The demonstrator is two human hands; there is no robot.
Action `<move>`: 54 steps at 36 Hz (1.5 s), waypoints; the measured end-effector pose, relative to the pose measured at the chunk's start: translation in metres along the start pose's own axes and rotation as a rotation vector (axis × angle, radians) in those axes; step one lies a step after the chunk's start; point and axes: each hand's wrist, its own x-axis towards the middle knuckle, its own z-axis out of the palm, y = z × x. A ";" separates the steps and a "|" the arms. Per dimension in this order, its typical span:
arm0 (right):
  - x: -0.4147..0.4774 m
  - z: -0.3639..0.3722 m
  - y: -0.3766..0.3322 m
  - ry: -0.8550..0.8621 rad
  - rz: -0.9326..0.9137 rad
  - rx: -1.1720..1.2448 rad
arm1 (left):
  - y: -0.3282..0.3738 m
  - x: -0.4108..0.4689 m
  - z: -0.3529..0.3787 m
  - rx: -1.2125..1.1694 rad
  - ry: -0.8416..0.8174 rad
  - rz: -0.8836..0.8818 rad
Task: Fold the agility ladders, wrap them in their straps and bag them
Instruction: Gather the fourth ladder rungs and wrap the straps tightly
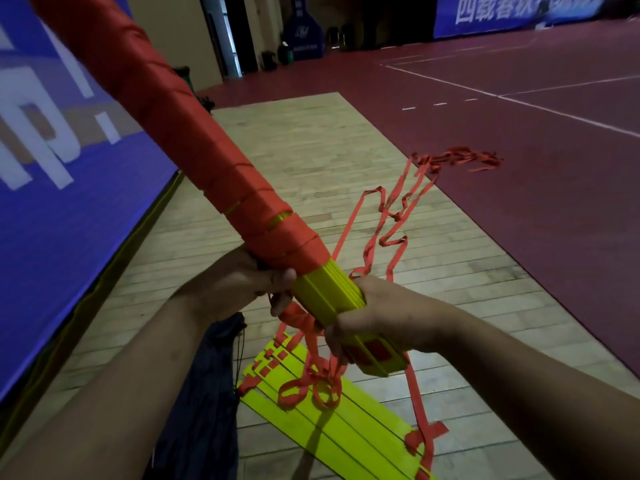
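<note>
We hold one ladder bundle (194, 147) aloft. Our left hand (239, 282) is clamped on it where the red strap (299, 318) wrap ends, and our right hand (374, 317) is curled round its bare yellow end. The next turns likely need to be taut and overlapping. On the wooden floor's (311, 150) near edge lie one loose ladder (329, 427) and one dark bag (207, 393).

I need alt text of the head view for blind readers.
Left hand and right hand grip a bundle of yellow rungs, mostly wrapped in red strap. Loose strap trails over the floor; more rungs and a dark bag lie below.
</note>
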 end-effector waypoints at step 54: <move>0.015 0.051 -0.007 0.740 0.060 -0.754 | 0.001 0.030 0.040 -0.081 0.160 -0.155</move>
